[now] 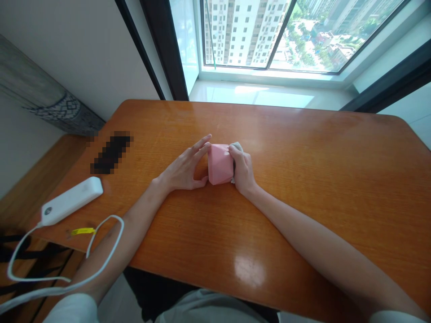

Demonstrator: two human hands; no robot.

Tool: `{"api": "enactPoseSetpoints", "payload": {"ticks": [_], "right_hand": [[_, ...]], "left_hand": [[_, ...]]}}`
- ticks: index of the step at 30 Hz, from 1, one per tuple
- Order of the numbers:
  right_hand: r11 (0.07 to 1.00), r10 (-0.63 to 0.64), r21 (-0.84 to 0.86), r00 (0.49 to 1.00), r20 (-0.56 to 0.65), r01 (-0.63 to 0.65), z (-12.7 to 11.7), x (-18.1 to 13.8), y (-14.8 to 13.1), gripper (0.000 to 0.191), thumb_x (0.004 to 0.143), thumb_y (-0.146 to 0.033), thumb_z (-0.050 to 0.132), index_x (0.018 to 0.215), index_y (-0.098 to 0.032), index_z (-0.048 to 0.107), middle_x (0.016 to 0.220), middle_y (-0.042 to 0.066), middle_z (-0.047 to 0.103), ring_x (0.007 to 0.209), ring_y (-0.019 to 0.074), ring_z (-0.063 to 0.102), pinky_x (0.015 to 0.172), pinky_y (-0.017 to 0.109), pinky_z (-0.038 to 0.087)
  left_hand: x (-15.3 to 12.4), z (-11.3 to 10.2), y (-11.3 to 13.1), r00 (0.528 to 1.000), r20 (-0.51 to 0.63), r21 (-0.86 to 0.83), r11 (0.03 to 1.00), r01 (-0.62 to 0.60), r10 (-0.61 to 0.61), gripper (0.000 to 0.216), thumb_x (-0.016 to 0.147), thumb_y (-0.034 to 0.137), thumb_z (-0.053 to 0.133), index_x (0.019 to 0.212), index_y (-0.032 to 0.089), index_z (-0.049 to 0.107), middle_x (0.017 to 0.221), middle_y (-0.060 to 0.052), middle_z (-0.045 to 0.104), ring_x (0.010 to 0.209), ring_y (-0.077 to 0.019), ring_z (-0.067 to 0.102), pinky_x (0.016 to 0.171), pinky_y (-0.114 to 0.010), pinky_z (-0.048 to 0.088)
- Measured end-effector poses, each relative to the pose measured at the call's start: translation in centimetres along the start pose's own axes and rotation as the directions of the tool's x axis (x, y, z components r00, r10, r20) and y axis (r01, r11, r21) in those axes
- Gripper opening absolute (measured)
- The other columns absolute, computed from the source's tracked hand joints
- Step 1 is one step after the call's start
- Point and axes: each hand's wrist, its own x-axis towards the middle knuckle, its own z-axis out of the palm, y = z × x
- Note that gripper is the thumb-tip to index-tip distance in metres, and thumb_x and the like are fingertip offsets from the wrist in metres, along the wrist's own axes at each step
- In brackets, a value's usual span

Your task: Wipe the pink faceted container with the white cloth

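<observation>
A small pink box with angled faces is between my two hands, over the middle of the brown wooden table. My left hand has its thumb and a fingertip at the left side of the box, the other fingers stretched out. My right hand is closed around a crumpled pale grey-white cloth and presses it to the right side of the box. Most of the cloth is hidden in that hand. I cannot tell whether the box touches the table top.
A white oblong device with a white cable lies at the table's left. The cable passes over my left forearm. A yellow tag is on it. Behind the device is a pixelated black object. A window stands beyond the table.
</observation>
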Motion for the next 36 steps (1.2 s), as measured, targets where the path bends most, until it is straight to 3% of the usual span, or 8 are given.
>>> {"api": "enactPoseSetpoints", "payload": {"ticks": [14, 19, 25, 36], "right_hand": [[0.998, -0.05, 0.043, 0.999, 0.002, 0.05, 0.0, 0.3, 0.6, 0.043, 0.104, -0.056, 0.061, 0.078, -0.025, 0.049, 0.076, -0.005, 0.043, 0.068, 0.0131, 0.036, 0.064, 0.029, 0.034], [0.999, -0.024, 0.029, 1.0, -0.014, 0.025, 0.0, 0.2, 0.6, 0.044, 0.103, -0.059, 0.062, 0.078, -0.025, 0.05, 0.075, -0.005, 0.043, 0.066, 0.0129, 0.036, 0.06, 0.03, 0.032], [1.0, -0.026, 0.012, 1.0, 0.0, 0.026, 0.0, 0.0, 0.4, 0.044, 0.103, -0.061, 0.061, 0.08, -0.024, 0.054, 0.076, -0.004, 0.047, 0.068, 0.013, 0.038, 0.062, 0.029, 0.034], [1.0, -0.015, 0.018, 1.0, -0.008, 0.015, 0.1, 0.0, 0.4, 0.046, 0.102, -0.065, 0.061, 0.08, -0.025, 0.052, 0.075, -0.004, 0.044, 0.066, 0.0134, 0.036, 0.061, 0.03, 0.033]], "left_hand": [[-0.1, -0.3, -0.1, 0.997, 0.001, 0.107, 0.991, -0.081, 0.081, 0.118, 0.092, 0.032, 0.088, 0.182, 0.034, 0.012, 0.184, -0.018, 0.035, 0.164, -0.0378, 0.051, 0.127, -0.06, 0.056], [0.1, 0.3, 0.3, 0.999, -0.019, 0.027, 0.999, -0.046, 0.047, 0.129, 0.084, 0.047, 0.1, 0.181, 0.032, 0.015, 0.182, -0.02, 0.037, 0.165, -0.0395, 0.049, 0.13, -0.06, 0.054], [0.2, 0.7, 0.7, 0.997, -0.081, -0.037, 0.999, -0.013, 0.01, 0.113, 0.086, 0.046, 0.099, 0.175, 0.032, 0.03, 0.176, -0.02, 0.047, 0.159, -0.0393, 0.056, 0.127, -0.057, 0.058], [0.4, 0.8, 0.9, 0.992, -0.122, -0.092, 0.996, -0.019, 0.007, 0.11, 0.085, 0.053, 0.097, 0.173, 0.032, 0.035, 0.17, -0.018, 0.054, 0.152, -0.0387, 0.063, 0.121, -0.052, 0.062]]}}
